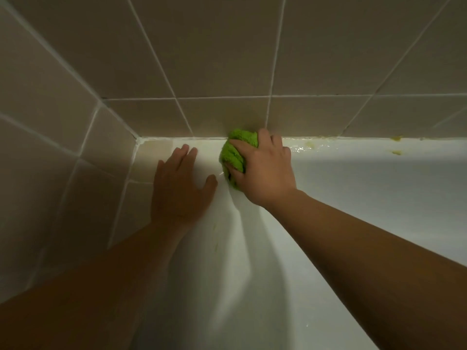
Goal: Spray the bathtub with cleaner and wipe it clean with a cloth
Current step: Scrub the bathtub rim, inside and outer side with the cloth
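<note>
**Green cloth pressed into the tub's far rim**

Beige wall tiles (227,59) with pale grout lines are seen filling the top of the view, and a second tiled wall (50,137) is met at the corner on the left. The white bathtub (366,188) is spread below them, its far rim running along the foot of the tiles. Wet gloss and yellowish specks (396,138) are picked out on that rim to the right of the cloth, near the caulk line; what they are cannot be told. A few faint yellowish marks are also caught lower on the tub's inner wall, between the two forearms.

Much of the tub's left end is covered by the left forearm, and the right forearm is laid across the lower right of the basin. The tub floor is lost in shadow, and both arms are cut off by the frame edge. No spray bottle is caught in view.

The green cloth (235,150) is bunched into a wad and is gripped by the right hand (265,168), fingers curled over it and thumb tucked beneath, and is pressed where rim and wall tile meet. The left hand (179,185) is laid flat on the tub's corner, fingers straight and spread, nothing held, just to the left of the cloth and not touching it.
</note>
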